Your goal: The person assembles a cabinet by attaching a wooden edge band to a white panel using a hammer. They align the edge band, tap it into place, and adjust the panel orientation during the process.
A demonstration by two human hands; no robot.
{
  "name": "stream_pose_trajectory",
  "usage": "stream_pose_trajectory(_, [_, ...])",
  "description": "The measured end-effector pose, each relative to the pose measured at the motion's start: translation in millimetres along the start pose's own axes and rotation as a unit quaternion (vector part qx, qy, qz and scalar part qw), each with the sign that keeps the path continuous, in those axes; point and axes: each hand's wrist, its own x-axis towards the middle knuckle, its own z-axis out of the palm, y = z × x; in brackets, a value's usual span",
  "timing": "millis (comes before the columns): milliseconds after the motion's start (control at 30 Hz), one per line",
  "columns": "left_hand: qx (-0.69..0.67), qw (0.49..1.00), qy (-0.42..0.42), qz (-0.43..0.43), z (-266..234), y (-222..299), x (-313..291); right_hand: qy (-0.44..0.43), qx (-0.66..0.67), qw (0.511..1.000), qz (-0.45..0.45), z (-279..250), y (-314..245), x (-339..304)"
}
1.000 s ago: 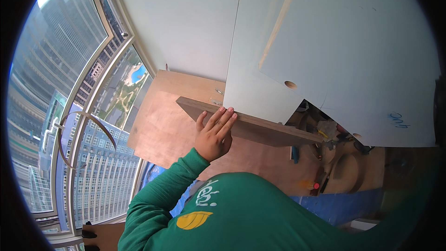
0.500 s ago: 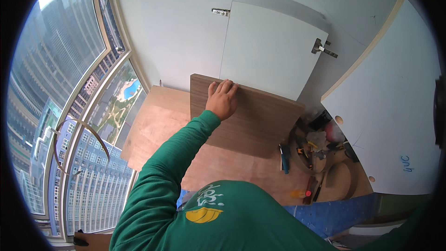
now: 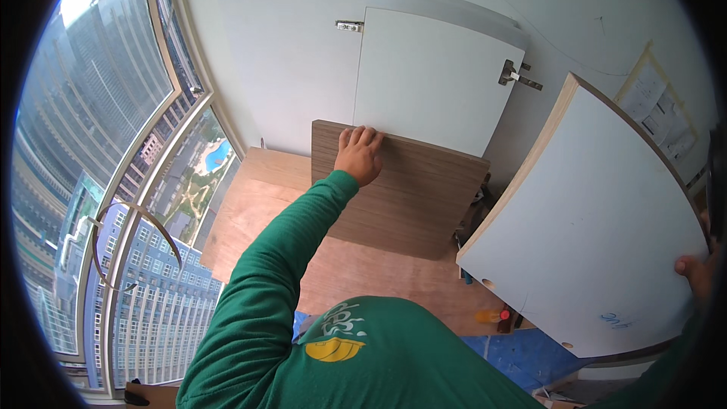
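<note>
Two boards seem to be held steady at once. The brown board (image 3: 416,193) is stood on the wooden table (image 3: 254,216), in front of a white panel (image 3: 432,79) with a metal hinge (image 3: 509,73). The left hand (image 3: 359,156) is laid over its top edge; whether the fingers are squeezed cannot be told. The big white board (image 3: 591,220) is gripped at its right edge by the right hand (image 3: 698,276), partly hidden. For any shift, both would need to be kept from tipping. The table's right end is blocked by the big board, and an orange bottle (image 3: 486,316) is seen near it.
</note>
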Motion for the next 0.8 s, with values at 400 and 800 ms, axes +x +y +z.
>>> stream_pose_trajectory(400, [-0.487,0.852,0.128,-0.145,-137,-27,2,-0.01,0.015,0.981,-0.194,122,-43,21])
stream_pose_trajectory(800, [-0.149,0.961,0.135,0.189,-339,87,-100,-0.038,0.13,0.945,-0.296,252,-115,69])
